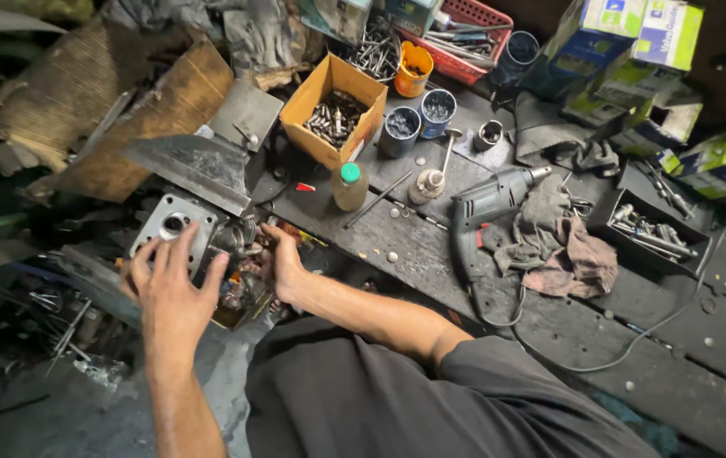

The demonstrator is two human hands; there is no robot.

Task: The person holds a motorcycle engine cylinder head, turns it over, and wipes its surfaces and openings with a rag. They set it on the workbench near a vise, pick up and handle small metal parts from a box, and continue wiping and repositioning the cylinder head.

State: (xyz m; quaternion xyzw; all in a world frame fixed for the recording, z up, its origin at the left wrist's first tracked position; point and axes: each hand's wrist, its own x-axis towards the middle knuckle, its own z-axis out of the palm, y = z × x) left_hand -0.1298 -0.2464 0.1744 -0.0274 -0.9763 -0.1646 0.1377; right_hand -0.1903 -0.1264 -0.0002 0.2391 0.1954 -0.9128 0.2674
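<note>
Behind the drill (486,208), an open brown carton (333,106) holds metal parts. Blue-green-white boxes (625,42) are stacked to its far right, perhaps more (714,161) below them.

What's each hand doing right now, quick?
Left hand: open, fingers spread flat on the grey metal block.
Right hand: among the metal parts beside the block; its grip cannot be told.
</note>
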